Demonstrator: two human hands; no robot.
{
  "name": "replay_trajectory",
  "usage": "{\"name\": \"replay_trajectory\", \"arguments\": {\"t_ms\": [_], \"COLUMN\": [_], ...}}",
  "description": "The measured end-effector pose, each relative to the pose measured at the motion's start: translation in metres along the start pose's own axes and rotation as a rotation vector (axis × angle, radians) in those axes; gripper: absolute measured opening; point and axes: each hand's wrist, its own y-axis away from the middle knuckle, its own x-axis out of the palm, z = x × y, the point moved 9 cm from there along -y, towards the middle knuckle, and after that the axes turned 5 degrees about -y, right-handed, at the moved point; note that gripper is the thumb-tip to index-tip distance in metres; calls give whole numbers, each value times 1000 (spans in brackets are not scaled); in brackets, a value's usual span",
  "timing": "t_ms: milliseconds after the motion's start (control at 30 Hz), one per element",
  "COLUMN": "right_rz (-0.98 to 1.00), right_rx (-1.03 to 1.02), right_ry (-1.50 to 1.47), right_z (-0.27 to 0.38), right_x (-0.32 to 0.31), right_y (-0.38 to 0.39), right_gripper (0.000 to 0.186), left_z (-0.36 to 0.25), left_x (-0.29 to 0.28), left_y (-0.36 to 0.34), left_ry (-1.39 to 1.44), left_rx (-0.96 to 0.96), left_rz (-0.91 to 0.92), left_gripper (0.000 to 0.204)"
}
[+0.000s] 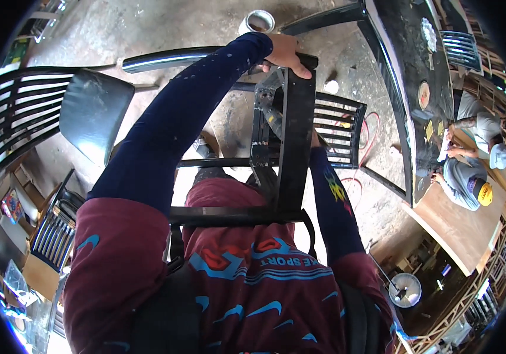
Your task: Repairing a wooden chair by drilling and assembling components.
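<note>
A black wooden chair frame stands on its side right in front of me, one bar lying across my waist. At the frame's far corner is my left hand, its thumb over the top and its fingers curled round the edge. My right hand is mostly hidden behind the frame's upright board; only a sliver of it shows, and its fingers are out of sight. Inside the frame, on the other side of that board, a dark grey tool-like object is partly visible. I cannot make out whether my right hand holds it.
An open tin stands on the concrete floor ahead. At left is a slatted chair with a black padded seat; another slatted backrest lies to the right, near a red hose. Two people work beside a plywood sheet at far right.
</note>
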Motion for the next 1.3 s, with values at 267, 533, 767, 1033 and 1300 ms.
{"name": "replay_trajectory", "arguments": {"t_ms": [267, 533, 767, 1033, 1300], "right_rz": [62, 30, 121, -93, -315], "right_rx": [-34, 183, 486, 686, 753], "right_ry": [669, 624, 616, 453, -32], "right_z": [170, -23, -158, -277, -313], "right_x": [-71, -191, -284, -350, -329], "right_y": [138, 232, 286, 379, 515], "right_gripper": [53, 35, 32, 26, 13], "left_z": [8, -91, -101, -74, -70], "left_x": [-12, 24, 137, 154, 154], "left_y": [9, 120, 124, 138, 144], "left_ry": [-375, -814, -536, -363, -326], "left_rx": [-27, -217, -707, -973, -827], "left_rz": [-216, -1112, -1047, -1100, -1120], "left_gripper": [78, 85, 107, 116, 108]}}
